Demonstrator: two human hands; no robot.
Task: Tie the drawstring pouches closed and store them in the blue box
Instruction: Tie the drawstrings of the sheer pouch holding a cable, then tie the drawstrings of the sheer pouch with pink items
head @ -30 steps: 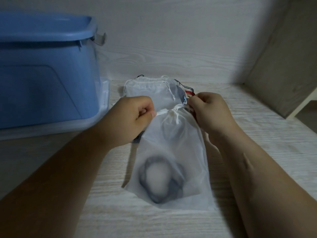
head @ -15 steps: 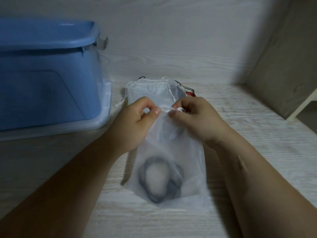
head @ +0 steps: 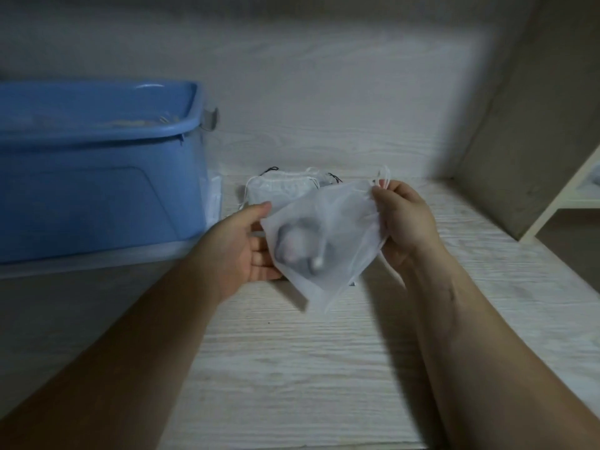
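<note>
- blue box (head: 97,177): far left on the tabletop (head: 324,368), top open. Something pale lies inside, too blurred to name. It is well apart from the held pouch, so my read is a carry to the left comes next.
- left hand (head: 246,245): just right of the box. Fingers are straight and relaxed and grip nothing. They touch the pouch's lower-left edge, likely as a prop so the load doesn't swing.
- spare pouches (head: 282,190): flat pile at the back by the wall, behind the held one. Can't tell whether they're tied. Probably the queue.
- held pouch (head: 328,241): sheer white, lifted off the tabletop between the hands and tilted. Neck is up-right, one corner points down. The dark item (head: 298,245) sags toward the left side.
- drawstring (head: 383,175): loops stick up above the right fingers. The knot itself is blurred, so I can't confirm it.
- right hand (head: 402,219): thumb and fingers are curled and pinch the gathered neck. Carrying from the top keeps the mouth cinched.
- Judgement: tying looks about done on this one, and storing is the step in hand.
</note>
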